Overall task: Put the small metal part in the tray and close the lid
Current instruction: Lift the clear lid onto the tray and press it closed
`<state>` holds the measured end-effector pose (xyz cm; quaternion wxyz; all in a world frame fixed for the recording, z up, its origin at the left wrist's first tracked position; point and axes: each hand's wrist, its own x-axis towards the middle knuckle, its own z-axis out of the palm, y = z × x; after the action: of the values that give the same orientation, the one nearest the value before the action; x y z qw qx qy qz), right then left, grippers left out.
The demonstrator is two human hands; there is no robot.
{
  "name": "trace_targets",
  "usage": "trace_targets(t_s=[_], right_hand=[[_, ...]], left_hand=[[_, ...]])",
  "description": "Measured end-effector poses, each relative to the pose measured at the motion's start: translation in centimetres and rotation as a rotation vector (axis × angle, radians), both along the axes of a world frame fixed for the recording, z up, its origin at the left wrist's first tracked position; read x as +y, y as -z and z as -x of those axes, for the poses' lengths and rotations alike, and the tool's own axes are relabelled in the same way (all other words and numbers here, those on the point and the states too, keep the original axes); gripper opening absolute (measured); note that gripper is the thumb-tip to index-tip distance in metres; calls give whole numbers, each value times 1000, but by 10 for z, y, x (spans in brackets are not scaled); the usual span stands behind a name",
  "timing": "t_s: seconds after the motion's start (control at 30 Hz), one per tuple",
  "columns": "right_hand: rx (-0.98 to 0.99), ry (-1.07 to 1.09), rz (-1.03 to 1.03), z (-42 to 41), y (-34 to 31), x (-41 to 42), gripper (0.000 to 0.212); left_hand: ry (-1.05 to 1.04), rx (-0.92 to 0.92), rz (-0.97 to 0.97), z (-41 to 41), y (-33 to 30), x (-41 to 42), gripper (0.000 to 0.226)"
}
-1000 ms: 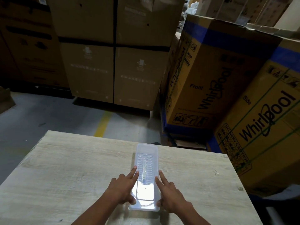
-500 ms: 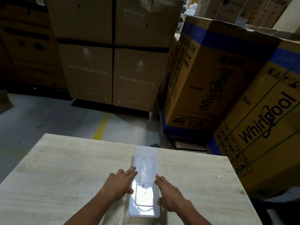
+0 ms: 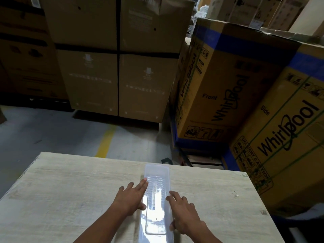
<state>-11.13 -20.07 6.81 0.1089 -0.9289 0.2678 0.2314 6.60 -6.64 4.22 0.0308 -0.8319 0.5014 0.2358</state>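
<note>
A long, narrow clear plastic tray (image 3: 156,171) lies lengthwise on the wooden table, its see-through lid (image 3: 156,223) down on top. A thin metal strip (image 3: 154,196) shows through the lid along the middle. My left hand (image 3: 130,197) rests flat against the tray's left side, fingers spread, index finger on the lid's edge. My right hand (image 3: 182,213) lies flat against the right side, fingertips touching the rim. Neither hand grips anything. Glare hides part of the lid.
The light wooden table (image 3: 70,199) ends just beyond the tray's far end. Large Whirlpool cartons (image 3: 228,95) stand close on the right, brown cartons (image 3: 115,67) behind. Grey floor with a yellow line (image 3: 105,142) lies past the table.
The tray has slid toward me between my hands. My left hand has moved further up along the tray's left side; the right hand stays beside it.
</note>
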Motion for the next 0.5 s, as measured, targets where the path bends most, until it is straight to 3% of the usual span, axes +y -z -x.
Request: trace_targets(t_s=[0.2,0.5], right_hand=[[43,-5,-4,-2,2,0,104],[39,-35,-16,-7,1,-5,100]], left_hand=[[13,9,-64,-12,-7,-18,114],[41,2,-112,-24,-5,-38,136]])
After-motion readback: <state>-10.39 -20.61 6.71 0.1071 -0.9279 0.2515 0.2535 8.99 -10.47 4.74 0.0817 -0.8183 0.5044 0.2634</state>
